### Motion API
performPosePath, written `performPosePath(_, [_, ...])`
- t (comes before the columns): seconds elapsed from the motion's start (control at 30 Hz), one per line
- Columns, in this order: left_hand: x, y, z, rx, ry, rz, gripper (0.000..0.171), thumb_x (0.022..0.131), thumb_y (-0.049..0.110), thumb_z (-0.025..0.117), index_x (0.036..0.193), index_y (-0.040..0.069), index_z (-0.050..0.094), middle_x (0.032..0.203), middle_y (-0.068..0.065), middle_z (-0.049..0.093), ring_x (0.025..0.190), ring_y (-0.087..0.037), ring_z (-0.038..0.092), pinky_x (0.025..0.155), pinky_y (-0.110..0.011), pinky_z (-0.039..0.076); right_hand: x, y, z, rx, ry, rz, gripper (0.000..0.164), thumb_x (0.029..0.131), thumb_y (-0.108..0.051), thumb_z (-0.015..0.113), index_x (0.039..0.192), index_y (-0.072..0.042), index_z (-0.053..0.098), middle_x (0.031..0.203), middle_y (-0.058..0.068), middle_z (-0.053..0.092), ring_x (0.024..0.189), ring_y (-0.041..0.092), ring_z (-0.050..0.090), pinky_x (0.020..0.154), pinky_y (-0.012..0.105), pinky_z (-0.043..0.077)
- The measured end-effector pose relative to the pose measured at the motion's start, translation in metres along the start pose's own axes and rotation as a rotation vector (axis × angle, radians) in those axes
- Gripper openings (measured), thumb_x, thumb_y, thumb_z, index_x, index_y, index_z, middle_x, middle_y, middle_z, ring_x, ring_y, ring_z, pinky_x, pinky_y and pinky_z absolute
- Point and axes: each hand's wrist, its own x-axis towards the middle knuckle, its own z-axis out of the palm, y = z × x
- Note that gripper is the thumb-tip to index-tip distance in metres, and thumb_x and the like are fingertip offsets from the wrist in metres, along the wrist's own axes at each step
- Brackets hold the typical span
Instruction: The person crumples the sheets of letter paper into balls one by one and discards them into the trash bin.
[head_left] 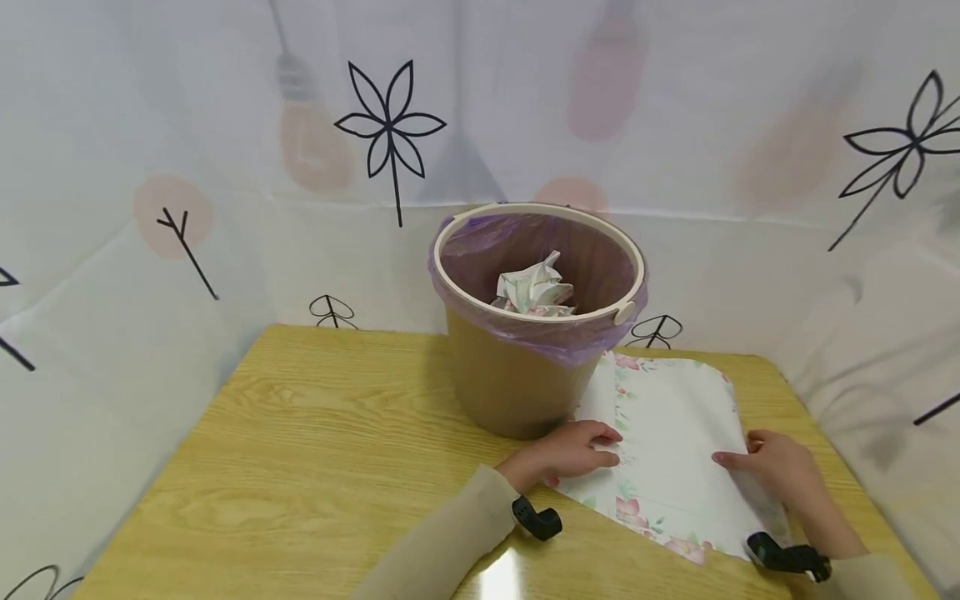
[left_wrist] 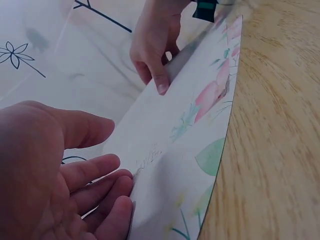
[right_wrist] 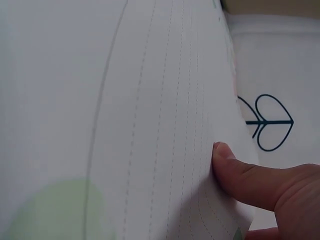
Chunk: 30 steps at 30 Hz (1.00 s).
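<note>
A white sheet of paper [head_left: 675, 433] with a pink-flower and green-leaf border lies on the table, partly behind the bin. My right hand [head_left: 783, 471] pinches its right edge, thumb on top and fingers beneath. In the right wrist view, the thumb of the right hand [right_wrist: 270, 185] presses the paper [right_wrist: 165, 110], which curves up and shows dotted lines. My left hand [head_left: 570, 454] rests at the sheet's left part, thumb and fingers apart. Seen from the left wrist, the fingers of the left hand [left_wrist: 95, 185] touch the paper [left_wrist: 160, 135] without gripping it.
A brown bin [head_left: 517, 383] with a pale rim and a purple bag [head_left: 577, 337] stands at the back middle. Crumpled paper [head_left: 534, 287] lies inside it. The wooden table [head_left: 300, 467] meets a patterned cloth [head_left: 360, 258] at its back and sides.
</note>
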Motion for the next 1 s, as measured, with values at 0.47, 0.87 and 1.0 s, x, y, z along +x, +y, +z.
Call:
performPosePath(0.47, [0.000, 0.001, -0.003, 0.043, -0.052, 0.078, 0.038, 0.097, 0.034, 0.066, 0.134, 0.026, 0.062, 0.135, 0.014, 0.057, 0.116, 0.002, 0.050, 0.047, -0.033, 0.049, -0.009, 0.002, 0.003, 0.174, 0.034, -0.004, 0.096, 0.081, -0.053, 0.078, 0.135, 0.018, 0.042, 0.116, 0.039, 0.056, 0.098, 0.047, 0.056, 0.077, 0.053, 0.049])
performPosePath(0.87, [0.002, -0.003, -0.002, 0.083, -0.066, 0.103, 0.041, 0.098, 0.036, 0.064, 0.137, 0.026, 0.060, 0.138, 0.013, 0.054, 0.116, 0.004, 0.049, 0.040, -0.034, 0.046, -0.018, 0.002, 0.000, 0.374, -0.007, -0.053, 0.090, 0.096, -0.047, 0.063, 0.150, 0.012, 0.023, 0.142, 0.043, 0.034, 0.121, 0.057, 0.042, 0.087, 0.052, 0.048])
performPosePath(1.0, [0.001, -0.003, -0.002, 0.072, -0.070, 0.102, 0.042, 0.098, 0.035, 0.064, 0.138, 0.025, 0.060, 0.138, 0.013, 0.054, 0.118, 0.002, 0.049, 0.043, -0.032, 0.047, -0.020, 0.001, 0.005, 0.474, 0.031, -0.083, 0.087, 0.093, -0.038, 0.071, 0.151, 0.009, 0.026, 0.142, 0.041, 0.037, 0.105, 0.039, 0.062, 0.072, 0.035, 0.055])
